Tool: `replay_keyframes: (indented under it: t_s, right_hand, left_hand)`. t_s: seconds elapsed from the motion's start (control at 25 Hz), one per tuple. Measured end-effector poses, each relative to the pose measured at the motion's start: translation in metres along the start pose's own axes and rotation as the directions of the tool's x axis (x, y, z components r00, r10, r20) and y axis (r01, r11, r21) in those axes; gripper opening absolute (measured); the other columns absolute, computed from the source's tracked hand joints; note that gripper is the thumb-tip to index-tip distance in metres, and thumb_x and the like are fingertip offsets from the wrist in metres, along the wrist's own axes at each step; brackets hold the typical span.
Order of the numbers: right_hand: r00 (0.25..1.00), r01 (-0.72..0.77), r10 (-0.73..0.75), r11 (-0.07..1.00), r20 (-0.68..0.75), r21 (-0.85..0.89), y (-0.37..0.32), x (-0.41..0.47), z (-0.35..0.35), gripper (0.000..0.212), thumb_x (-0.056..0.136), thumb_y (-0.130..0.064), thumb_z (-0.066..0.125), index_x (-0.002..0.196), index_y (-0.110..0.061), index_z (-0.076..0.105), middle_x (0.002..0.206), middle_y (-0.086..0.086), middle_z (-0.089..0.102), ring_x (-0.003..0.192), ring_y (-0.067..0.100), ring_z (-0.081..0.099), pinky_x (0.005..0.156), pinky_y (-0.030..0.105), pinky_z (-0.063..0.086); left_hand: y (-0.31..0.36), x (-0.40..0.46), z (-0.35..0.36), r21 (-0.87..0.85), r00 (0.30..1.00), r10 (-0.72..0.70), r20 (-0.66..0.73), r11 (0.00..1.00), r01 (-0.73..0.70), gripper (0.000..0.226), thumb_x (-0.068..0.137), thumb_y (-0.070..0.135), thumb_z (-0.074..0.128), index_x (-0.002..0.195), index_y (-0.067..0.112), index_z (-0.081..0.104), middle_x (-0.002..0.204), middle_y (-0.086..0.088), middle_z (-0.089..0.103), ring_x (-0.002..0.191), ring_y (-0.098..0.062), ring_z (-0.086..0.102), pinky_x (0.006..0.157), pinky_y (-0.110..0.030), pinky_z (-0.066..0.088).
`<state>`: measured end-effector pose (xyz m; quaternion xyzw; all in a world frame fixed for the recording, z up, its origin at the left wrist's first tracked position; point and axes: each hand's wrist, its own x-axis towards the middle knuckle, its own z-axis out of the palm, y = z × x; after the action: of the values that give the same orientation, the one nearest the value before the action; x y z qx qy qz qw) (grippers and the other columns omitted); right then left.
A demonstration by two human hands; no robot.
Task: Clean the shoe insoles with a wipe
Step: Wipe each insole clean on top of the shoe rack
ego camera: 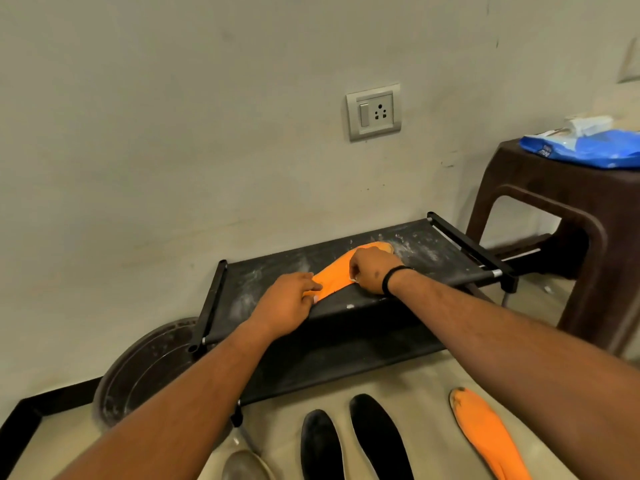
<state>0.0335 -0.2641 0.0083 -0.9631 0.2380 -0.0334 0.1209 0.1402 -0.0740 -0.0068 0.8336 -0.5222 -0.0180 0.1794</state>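
- The orange insole [334,276] lies on the black rack [429,251], in the middle of the frame.
- The left hand [289,303] pinches its near end.
- The right hand [372,271] presses on it with curled fingers; what they grip is hidden.

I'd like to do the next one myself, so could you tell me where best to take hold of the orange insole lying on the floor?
Pinch the orange insole at its rounded far end, from above: it lies flat, apart from the black insoles.
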Motion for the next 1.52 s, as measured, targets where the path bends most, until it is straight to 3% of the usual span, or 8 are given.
replay_keyframes:
  t_s: [0.16,0.4,0.6,0.88,1.04,1.16,1.36,1.52]
  right_hand:
    - [1.0,0.023,-0.023,0.996,-0.001,-0.085,0.001,-0.002,0.011,0.023,0.091,-0.01,0.055,0.111,-0.014,0.066,0.112,0.009,0.066,0.101,0.028,0.062,0.091,0.041,0.052]
    - [0.995,0.081,-0.069,0.984,0.076,-0.158,-0.007,0.014,-0.006,0.019,0.092,-0.01,0.054,0.11,-0.009,0.059,0.108,0.012,0.065,0.098,0.028,0.062,0.085,0.04,0.052]
    - [0.993,0.102,-0.098,0.993,0.067,-0.059,-0.003,0.026,0.008,0.016,0.09,-0.01,0.055,0.104,-0.012,0.062,0.108,0.01,0.065,0.1,0.027,0.062,0.088,0.04,0.052]
    - [0.966,0.246,-0.244,0.969,0.087,-0.017,-0.012,0.034,0.022,0.021,0.088,-0.011,0.056,0.103,-0.015,0.07,0.108,0.007,0.068,0.099,0.026,0.062,0.086,0.037,0.052]
    - [0.933,0.35,-0.344,0.936,0.105,-0.044,-0.017,0.027,0.023,0.023,0.089,-0.013,0.056,0.104,-0.014,0.073,0.108,0.006,0.07,0.098,0.025,0.063,0.081,0.032,0.05]
    - [0.95,0.3,-0.297,0.954,0.096,-0.022,-0.001,0.025,0.014,0.021,0.09,-0.018,0.059,0.107,-0.016,0.072,0.112,0.004,0.069,0.102,0.023,0.063,0.084,0.034,0.052]
    - [0.989,0.139,-0.127,0.976,0.078,-0.165,0.018,0.023,0.0,0.021,0.092,-0.013,0.053,0.11,-0.008,0.063,0.109,0.01,0.066,0.101,0.027,0.063,0.086,0.037,0.053]
    - [0.992,0.102,-0.099,0.994,0.076,-0.036,0.021,0.029,0.0,0.016,0.09,-0.014,0.058,0.103,-0.011,0.068,0.106,0.009,0.069,0.099,0.025,0.064,0.09,0.039,0.053]
  left_hand:
    - [-0.005,0.004,0.009,-0.082,0.996,-0.082,0.028,0.993,0.084,0.032,0.097,0.017,0.06,0.128,0.02,0.067,0.143,-0.003,0.056,0.132,-0.021,0.051,0.113,-0.033,0.036]
    - [-0.012,0.006,0.005,-0.191,0.983,-0.178,0.035,0.965,0.182,0.035,0.089,0.022,0.073,0.123,0.018,0.07,0.133,-0.001,0.064,0.124,-0.017,0.058,0.112,-0.031,0.039]
    - [-0.017,0.005,0.009,-0.211,0.984,-0.177,-0.012,0.963,0.17,0.03,0.085,0.032,0.076,0.113,0.02,0.075,0.121,0.005,0.071,0.108,-0.008,0.064,0.103,-0.033,0.049]
    - [-0.023,0.007,0.016,-0.187,0.986,-0.162,-0.049,0.971,0.15,0.031,0.085,0.033,0.076,0.115,0.025,0.075,0.125,0.009,0.068,0.113,-0.005,0.062,0.101,-0.021,0.045]
    - [-0.024,0.01,0.017,-0.186,0.988,-0.143,-0.051,0.974,0.131,0.023,0.084,0.033,0.077,0.106,0.029,0.078,0.121,0.01,0.07,0.11,-0.003,0.063,0.101,-0.025,0.048]
    - [-0.026,0.01,0.018,-0.199,0.987,-0.151,-0.048,0.97,0.138,0.022,0.083,0.034,0.077,0.105,0.03,0.078,0.125,0.009,0.069,0.114,-0.004,0.062,0.104,-0.028,0.047]
    - [-0.023,0.01,0.017,-0.218,0.985,-0.169,-0.037,0.963,0.157,0.021,0.084,0.033,0.077,0.105,0.029,0.078,0.126,0.008,0.068,0.114,-0.005,0.062,0.106,-0.028,0.046]
    - [-0.022,0.012,0.018,-0.225,0.982,-0.186,-0.033,0.959,0.174,0.02,0.084,0.032,0.077,0.104,0.028,0.077,0.126,0.008,0.068,0.114,-0.005,0.062,0.105,-0.028,0.046]
